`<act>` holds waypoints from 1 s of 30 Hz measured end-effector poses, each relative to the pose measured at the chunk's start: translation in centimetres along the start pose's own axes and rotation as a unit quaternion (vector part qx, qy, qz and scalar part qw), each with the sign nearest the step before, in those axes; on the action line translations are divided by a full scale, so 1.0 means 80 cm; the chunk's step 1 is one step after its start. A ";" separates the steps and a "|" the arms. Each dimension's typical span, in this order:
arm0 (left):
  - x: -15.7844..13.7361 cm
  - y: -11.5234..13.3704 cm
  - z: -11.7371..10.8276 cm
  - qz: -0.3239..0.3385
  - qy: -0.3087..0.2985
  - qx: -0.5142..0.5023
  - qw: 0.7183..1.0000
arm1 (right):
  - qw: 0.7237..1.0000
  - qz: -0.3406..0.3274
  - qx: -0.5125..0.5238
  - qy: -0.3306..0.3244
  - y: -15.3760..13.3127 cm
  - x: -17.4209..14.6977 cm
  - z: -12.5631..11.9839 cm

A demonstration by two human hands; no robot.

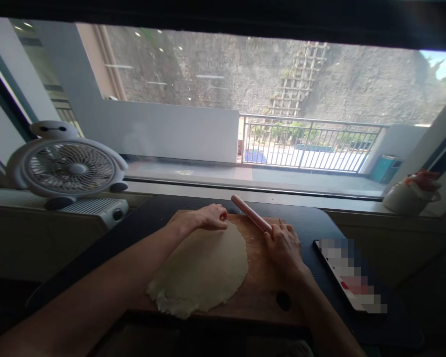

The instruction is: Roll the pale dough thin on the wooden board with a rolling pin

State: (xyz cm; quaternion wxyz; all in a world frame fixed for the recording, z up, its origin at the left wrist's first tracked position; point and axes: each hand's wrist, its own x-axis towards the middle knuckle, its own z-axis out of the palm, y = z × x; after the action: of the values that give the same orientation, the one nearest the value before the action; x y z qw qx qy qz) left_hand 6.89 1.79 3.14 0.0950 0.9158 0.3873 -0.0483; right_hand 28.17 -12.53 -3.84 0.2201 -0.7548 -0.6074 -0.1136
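Observation:
A thin, flat sheet of pale dough (208,267) with a ragged near edge lies on a wooden board (262,277). At its far edge, my left hand (213,216) has its fingers curled and pinched on the dough; the fingertips are partly hidden. My right hand (285,244) is closed around one end of a pinkish rolling pin (250,212). The pin slants away to the upper left, clear of the dough, over the board's far right part. A dark round hole (283,300) shows in the board's near right corner.
The board rests on a dark table (312,220) beside a window. A phone-like device (347,277), its face blurred out, lies at right. On the left, a white fan (76,168) stands on a ribbed white box (104,208). A pale pot (409,196) sits on the right sill.

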 end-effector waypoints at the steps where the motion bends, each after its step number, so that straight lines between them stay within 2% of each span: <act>1: 0.009 -0.001 -0.004 -0.008 -0.012 -0.001 1.000 | 1.000 0.000 -0.002 0.003 -0.001 -0.001 0.001; 5: 0.032 -0.004 -0.016 -0.030 -0.076 -0.011 0.997 | 1.000 0.001 0.000 0.010 -0.006 0.000 0.002; 10: 0.034 -0.011 -0.028 -0.028 -0.130 -0.031 0.991 | 1.000 0.008 0.006 0.002 -0.005 0.003 0.001; 12: 0.031 -0.014 -0.032 -0.016 -0.147 -0.084 0.985 | 1.000 0.010 0.010 -0.006 -0.005 0.004 0.001; 14: 0.028 -0.016 -0.033 -0.006 -0.155 -0.186 0.970 | 1.000 0.010 0.013 -0.014 -0.005 0.004 0.000; 17: 0.026 -0.024 -0.028 -0.005 -0.092 -0.332 0.939 | 1.000 0.006 0.015 -0.018 -0.005 0.004 -0.001; 19: 0.027 -0.037 -0.024 -0.057 -0.016 -0.337 0.940 | 1.000 0.005 0.016 -0.016 -0.005 0.004 -0.002; 21: 0.027 -0.054 -0.022 -0.142 0.027 -0.287 0.947 | 1.000 0.007 0.014 -0.013 -0.006 0.004 -0.002; 24: 0.017 -0.078 -0.021 -0.222 0.002 -0.246 0.943 | 1.000 0.005 0.010 -0.010 -0.006 0.003 -0.002; 28: -0.018 -0.094 -0.009 -0.227 -0.049 -0.311 0.922 | 1.000 -0.003 0.010 -0.010 -0.005 0.001 -0.001; 30: -0.041 -0.098 0.001 -0.224 -0.051 -0.329 0.916 | 1.000 -0.005 0.016 -0.008 -0.003 0.001 -0.001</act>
State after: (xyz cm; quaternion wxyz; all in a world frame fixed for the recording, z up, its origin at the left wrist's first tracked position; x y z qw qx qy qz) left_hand -1.01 4.80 2.51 0.3972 0.7182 0.5712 0.0155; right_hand 27.95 -12.42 -3.70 0.2273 -0.7487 -0.6148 -0.0990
